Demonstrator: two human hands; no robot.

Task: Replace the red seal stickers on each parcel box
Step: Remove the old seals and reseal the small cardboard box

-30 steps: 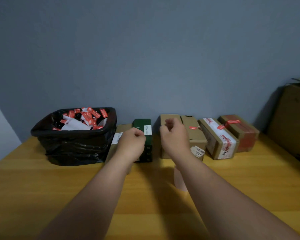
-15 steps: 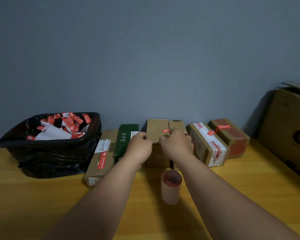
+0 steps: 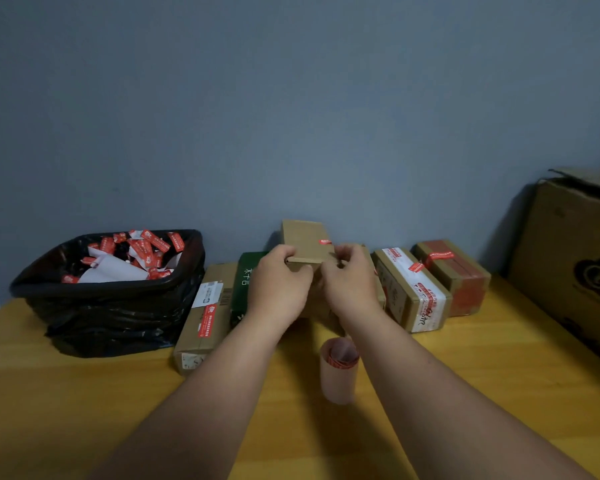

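Since a second ago: plain brown parcel box (image 3: 305,244) gripped and tipped up off the row at the tabletop's far edge, near end now raised between both hands, where before the fists hovered in front of the boxes. Left hand (image 3: 278,283) curled round the box's near left corner; right hand (image 3: 347,285) curled on the near right corner, fingertips close to the red seal sticker (image 3: 325,241) on the right edge of the top face. Probably the old seal now within reach for peeling, not yet lifted. Long axis of the box running away from the person toward the wall, top face tilted toward the camera. Roll of fresh stickers (image 3: 338,370) standing nearer the tabletop's middle, just below the hands. Black-lined bin (image 3: 111,296) of spent seals toward the far left; white-taped box (image 3: 413,289) and red-taped box (image 3: 454,271) toward the far right, seals in place.
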